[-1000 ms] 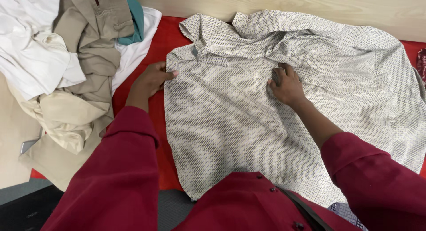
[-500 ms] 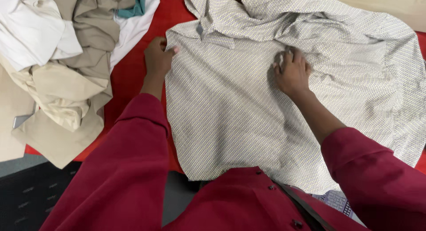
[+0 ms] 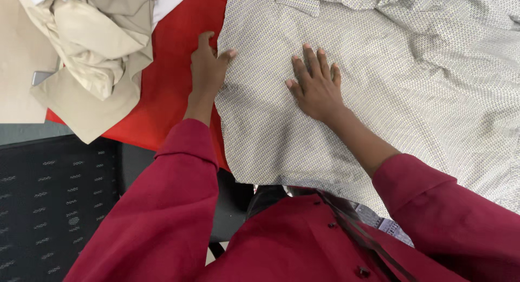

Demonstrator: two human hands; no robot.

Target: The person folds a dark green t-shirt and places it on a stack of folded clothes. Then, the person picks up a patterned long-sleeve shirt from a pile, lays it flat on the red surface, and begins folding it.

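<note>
My right hand (image 3: 317, 87) lies flat and open, palm down, fingers spread on the patterned shirt (image 3: 411, 92), gripping nothing. My left hand (image 3: 208, 68) rests at the shirt's left edge, fingers stretched out along the red cloth (image 3: 168, 92) and the thumb tip lying over the hem onto the fabric (a light touch, not a pinch that I can see).

The shirt is spread across the red cloth, directly in front of me, its left edge running nearly straight from the collar down toward my chest, its near hem hanging just off the table's edge. To the left of that edge there is a strip of bare red cloth between my left hand and the pile of beige clothes (image 3: 92, 49); to the right, the shirt runs out of the picture, rumpled toward the top.

Counted: two hands, both mine, in dark red sleeves (image 3: 157, 217); one patterned shirt; one heap of clothes, mostly beige with a little white at the top.

The shirt is thin woven cloth, pale with a fine dotted print, smooth under my palm and creased farther up. The beige garments look heavier and lie in thick folds. Below the table's edge, on my left, lies a dark patterned floor (image 3: 49, 201).
</note>
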